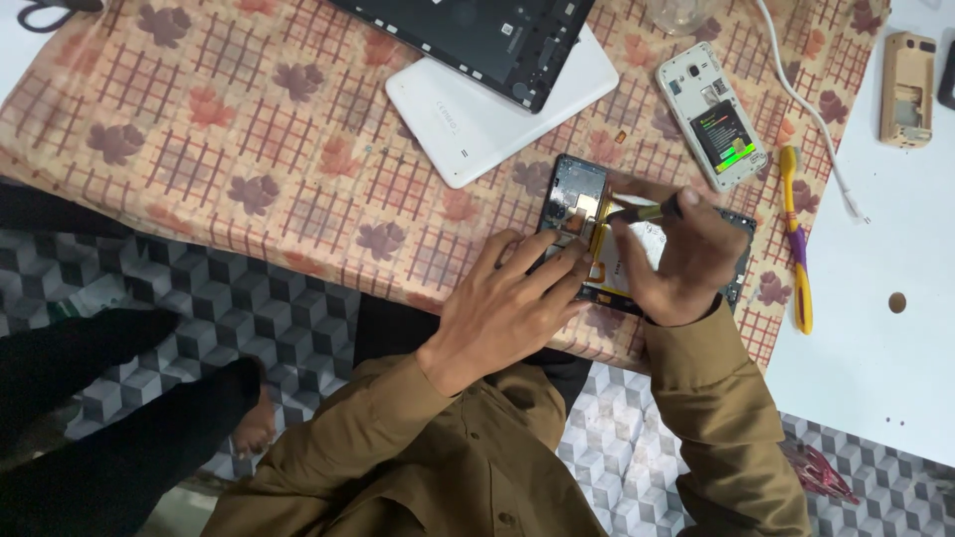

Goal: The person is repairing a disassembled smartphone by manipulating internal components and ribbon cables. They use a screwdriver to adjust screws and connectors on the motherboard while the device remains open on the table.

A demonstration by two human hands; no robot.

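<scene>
An opened smartphone (pixel 577 194) lies back-up on the leaf-patterned cloth (pixel 249 129), its circuit board and pale battery exposed. My left hand (pixel 507 298) rests on the phone's near edge, fingers spread and pressing it flat. My right hand (pixel 686 254) grips a small tool with a yellow shaft (pixel 647 211), its tip touching the phone's inside near the top of the battery. Brown sleeves cover both my forearms.
A white tablet (pixel 477 114) lies under a dark opened device (pixel 477 35) at the top. An opened white phone (pixel 714 114), a yellow and purple toothbrush (pixel 796 239), a white cable (pixel 816 119) and a tan phone shell (pixel 907 88) lie to the right. Scissors (pixel 50 12) sit top left.
</scene>
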